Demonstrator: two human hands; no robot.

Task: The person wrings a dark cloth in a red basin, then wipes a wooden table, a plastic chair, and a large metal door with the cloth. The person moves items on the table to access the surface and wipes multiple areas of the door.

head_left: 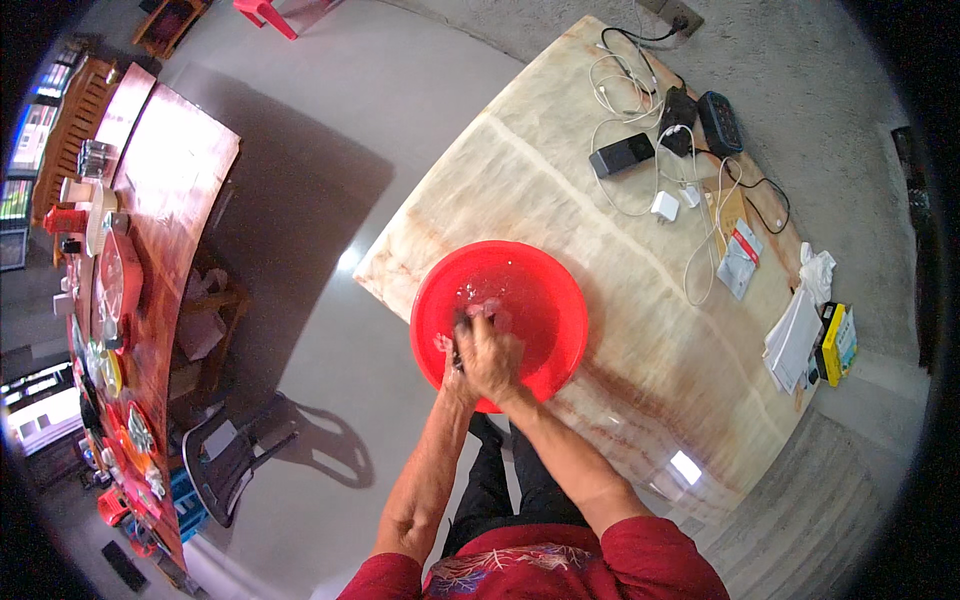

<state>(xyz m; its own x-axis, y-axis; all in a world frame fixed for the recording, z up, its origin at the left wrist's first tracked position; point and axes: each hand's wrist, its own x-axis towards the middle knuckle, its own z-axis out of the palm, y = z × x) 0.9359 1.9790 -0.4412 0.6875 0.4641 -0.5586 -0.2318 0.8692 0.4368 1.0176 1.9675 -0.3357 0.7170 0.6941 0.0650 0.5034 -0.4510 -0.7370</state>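
Note:
A round red basin with water in it stands at the near left corner of the marble-patterned table. Both of my hands are inside it, pressed close together near its left side. My right hand lies over the left one with its fingers curled. Only the wrist and outer edge of my left hand show clearly, and the closed fingers are mostly covered. Something dark shows between the hands, too small and hidden to name. Pale, wet-looking patches appear beside the fingers; I cannot tell if they are foam or cloth.
On the table's far right lie white cables, a black phone-like device, a dark blue box, a white charger, papers and a yellow box. Left stand a glossy wooden table with many items and a dark chair.

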